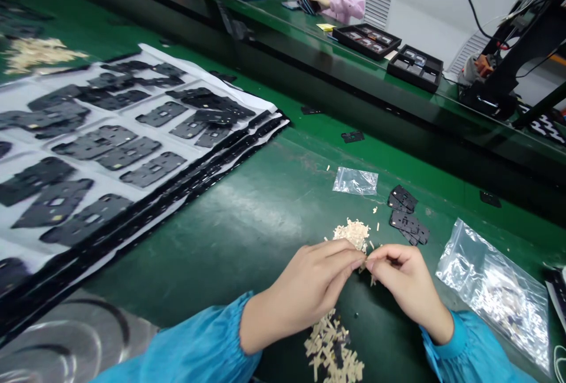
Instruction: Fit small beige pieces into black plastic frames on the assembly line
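Pale strips (351, 231) lay in a small heap on the green bench top (247, 206), just beyond the person's fingertips, and a second heap of strips (329, 359) lay nearer the body, with something dark among them. Thumb and fingers of the left hand (305, 277) were drawn together, and those of the right hand (409, 286) were pinched too, the two sets of tips meeting or almost meeting between the heaps; whether a strip sat in either pinch could not be told, since the fingers hid it. Work this fine seemed to call for a light pinch with the very tips, one hand steadying while the other did the small movement, and wrists kept low so that neither sleeve dragged through the nearer heap. Keeping the two heaps apart looked wise, as a careless forearm could have mixed them. Black plates (409, 227) beyond the right hand and the clear bag (495, 294) beside its sleeve were near enough to be knocked, so elbow movements were best kept small.
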Motion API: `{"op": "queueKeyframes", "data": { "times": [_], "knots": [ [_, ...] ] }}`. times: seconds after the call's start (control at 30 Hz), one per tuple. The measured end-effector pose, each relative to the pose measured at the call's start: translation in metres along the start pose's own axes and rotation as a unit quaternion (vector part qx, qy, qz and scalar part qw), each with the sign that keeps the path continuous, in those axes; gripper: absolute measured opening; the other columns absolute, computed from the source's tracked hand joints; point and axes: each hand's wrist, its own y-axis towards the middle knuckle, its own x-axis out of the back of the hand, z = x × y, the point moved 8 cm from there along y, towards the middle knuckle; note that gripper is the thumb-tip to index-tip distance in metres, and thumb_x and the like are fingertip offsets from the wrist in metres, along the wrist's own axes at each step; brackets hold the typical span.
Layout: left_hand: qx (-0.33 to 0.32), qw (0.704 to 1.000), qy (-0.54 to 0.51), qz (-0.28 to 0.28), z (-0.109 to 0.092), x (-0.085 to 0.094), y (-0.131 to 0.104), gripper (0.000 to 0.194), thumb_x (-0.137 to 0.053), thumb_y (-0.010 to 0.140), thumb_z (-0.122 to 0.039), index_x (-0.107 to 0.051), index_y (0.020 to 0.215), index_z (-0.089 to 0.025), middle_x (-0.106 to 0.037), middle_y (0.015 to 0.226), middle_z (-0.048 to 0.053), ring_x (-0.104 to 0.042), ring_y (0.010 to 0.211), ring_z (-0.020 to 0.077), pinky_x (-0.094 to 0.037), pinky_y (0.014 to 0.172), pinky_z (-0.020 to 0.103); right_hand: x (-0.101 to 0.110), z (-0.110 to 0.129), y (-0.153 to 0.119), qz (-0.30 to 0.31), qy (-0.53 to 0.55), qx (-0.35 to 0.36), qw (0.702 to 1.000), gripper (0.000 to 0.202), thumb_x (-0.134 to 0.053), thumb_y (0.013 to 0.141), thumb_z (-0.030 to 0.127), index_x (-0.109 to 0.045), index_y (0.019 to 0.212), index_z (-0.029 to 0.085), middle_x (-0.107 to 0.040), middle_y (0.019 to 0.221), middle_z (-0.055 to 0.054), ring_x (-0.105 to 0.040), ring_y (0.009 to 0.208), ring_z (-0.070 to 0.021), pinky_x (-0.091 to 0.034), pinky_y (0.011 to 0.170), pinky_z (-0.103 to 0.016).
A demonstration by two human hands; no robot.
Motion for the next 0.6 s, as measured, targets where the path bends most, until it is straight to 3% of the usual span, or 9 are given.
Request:
{"op": "queueKeyframes", "data": {
  "times": [0.27,0.47,0.6],
  "knots": [
    [-0.007,0.999,0.045,0.01,-0.001,-0.003,-0.001,0.026,-0.04,0.1,-0.011,-0.064,0.103,-0.019,-0.069,0.091,0.005,-0.065,0.075,0.0184,-0.048,0.062,0.029,-0.002,-0.002,0.001,0.01,0.013,-0.009,1.0,0.013,-0.068,0.077,0.023,-0.078,0.071,0.018,-0.062,0.056,0.001,-0.048,0.053,-0.0128,-0.037,0.051,-0.023],
    [0.05,0.993,0.101,0.03,0.014,0.001,0.003,0.028,-0.04,0.101,-0.018,-0.065,0.088,-0.018,-0.063,0.08,0.004,-0.059,0.069,0.0192,-0.041,0.057,0.029,0.0,0.0,0.004,0.022,0.029,-0.013,0.999,0.012,-0.066,0.076,0.022,-0.076,0.07,0.018,-0.065,0.057,0.001,-0.049,0.053,-0.0129,-0.037,0.052,-0.024],
    [0.113,0.993,0.006,0.043,0.021,0.004,0.008,0.025,-0.049,0.096,-0.023,-0.068,0.08,-0.019,-0.065,0.075,0.003,-0.059,0.065,0.0172,-0.042,0.058,0.028,-0.002,0.003,0.003,0.04,0.024,-0.015,0.999,0.013,-0.066,0.078,0.025,-0.072,0.069,0.018,-0.062,0.057,0.001,-0.047,0.054,-0.0129,-0.036,0.053,-0.024]
  ]
}}
